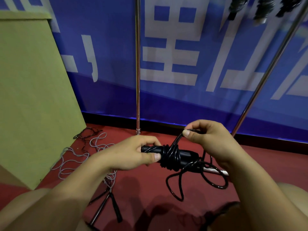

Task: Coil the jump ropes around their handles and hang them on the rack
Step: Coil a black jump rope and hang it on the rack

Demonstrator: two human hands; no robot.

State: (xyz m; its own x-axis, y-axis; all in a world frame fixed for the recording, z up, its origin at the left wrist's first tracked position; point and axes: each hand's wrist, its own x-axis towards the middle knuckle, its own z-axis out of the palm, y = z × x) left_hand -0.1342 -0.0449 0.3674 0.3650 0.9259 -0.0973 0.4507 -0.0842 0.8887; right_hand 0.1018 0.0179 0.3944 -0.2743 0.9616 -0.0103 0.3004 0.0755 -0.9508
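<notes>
Black jump rope [170, 157] wound on handles [186, 155]; left hand [133, 154] grips handles, right hand [205, 137] pinches cord; 1 loose loop hangs.

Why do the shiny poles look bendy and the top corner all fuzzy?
Head view: the wide-angle lens makes the right rack pole lean; the hung ropes at top right are blurred; the black rope between the hands glints under the light.

Ahead of me, a blue banner [183, 55] with large white characters covers the wall. At my left stands an olive-green panel [30, 89]. Red carpet [146, 189] covers the floor.
</notes>
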